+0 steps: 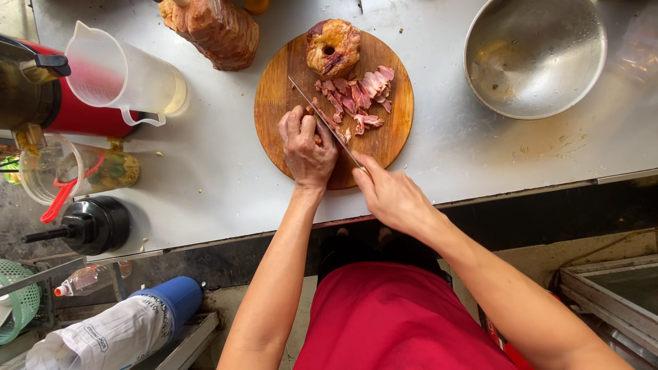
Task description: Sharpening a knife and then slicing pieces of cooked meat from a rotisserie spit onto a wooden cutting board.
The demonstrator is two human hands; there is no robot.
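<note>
Steel desk [205, 171]: on a round board [384, 140], left hand [306, 147] pins meat [317, 133] while right hand [391, 195] grips a knife [322, 120]; pink slices [360, 96] heaped, one browned chunk [333, 46] uncut

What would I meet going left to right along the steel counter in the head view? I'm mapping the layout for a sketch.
Red cylindrical flask → clear plastic measuring jug → brown bagged meat chunk → round wooden cutting board → pink sliced meat → round steel mixing bowl.
</note>
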